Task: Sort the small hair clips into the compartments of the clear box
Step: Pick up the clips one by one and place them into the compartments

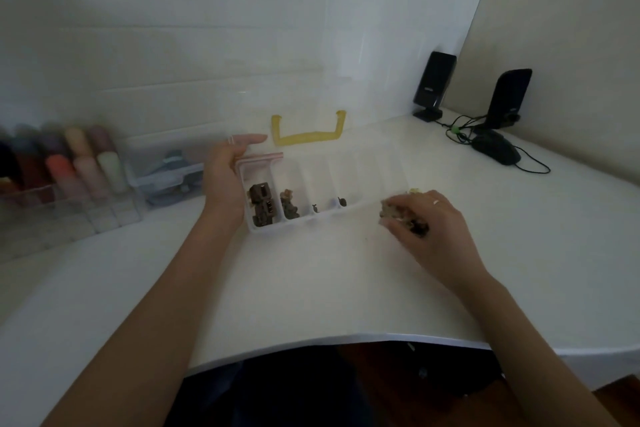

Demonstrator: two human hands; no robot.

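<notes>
A long clear plastic box (322, 184) with a row of compartments lies on the white tabletop (311, 288); four compartments from its left end hold small dark hair clips (261, 204), too blurred to count. The right hand (429, 222), its fingers curled over a loose clump of clips (401, 215) beside the box, seems mid-pick; one must next be singled out. The left hand (225, 177), fingers straight, steadies the box's left end. Two black speakers (434, 85) stand behind.
</notes>
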